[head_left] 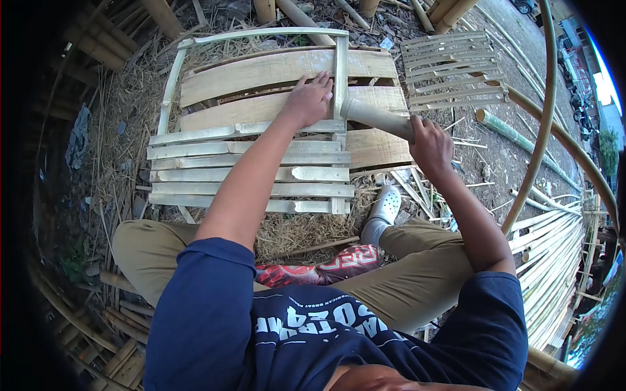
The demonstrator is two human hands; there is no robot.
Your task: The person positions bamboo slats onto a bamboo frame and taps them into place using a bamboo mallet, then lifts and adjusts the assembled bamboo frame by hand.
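Note:
A slatted bamboo frame [251,189] lies in front of me on wooden planks [274,68]. Several pale slats cross its near half, and its far part is an outline of thin strips. My left hand [310,101] rests on the planks, fingers stretched out, beside the upright side strip [341,62] of the frame. In my right hand [431,144] is a thick bamboo tube [375,117], gripped at its right end. The tube's other end meets the side strip, close to my left fingers. Whether it presses on the strip I cannot tell.
Another slatted bamboo panel [453,68] lies at the far right. A green bamboo pole [521,140] and a heap of split strips [554,260] are on the right. Curved bamboo [544,111] rises there. Straw and bamboo scraps [293,238] litter the ground by my shoe [387,204].

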